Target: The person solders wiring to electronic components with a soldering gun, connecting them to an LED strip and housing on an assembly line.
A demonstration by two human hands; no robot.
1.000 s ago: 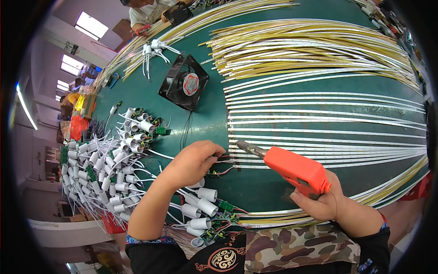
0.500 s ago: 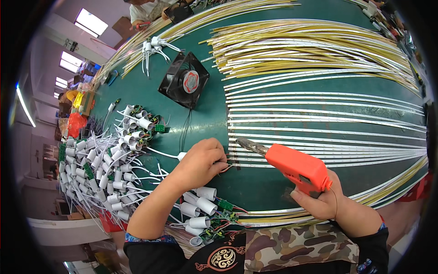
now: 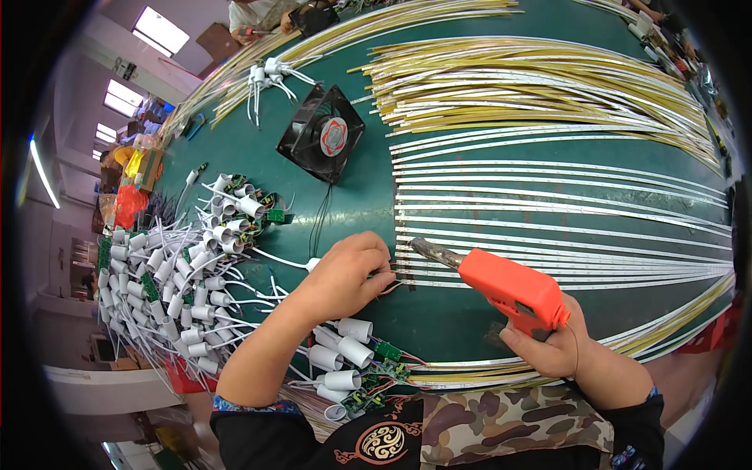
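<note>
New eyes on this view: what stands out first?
The red-orange, pistol-shaped tool with a dark metal tip, gripped in the right hand above thin white strips fanned rightward. Next, the heap of white plastic cylinders with trailing cables at left, and the square black fan beyond the left hand.

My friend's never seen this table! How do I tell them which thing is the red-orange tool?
Start at the big green table and find the thin white strips spread out on it. Over the nearer ones, the person's right hand holds the red-orange tool. It's chunky, with a dark metal tip pointing left, while the strips by it are long, thin and pale.
</note>
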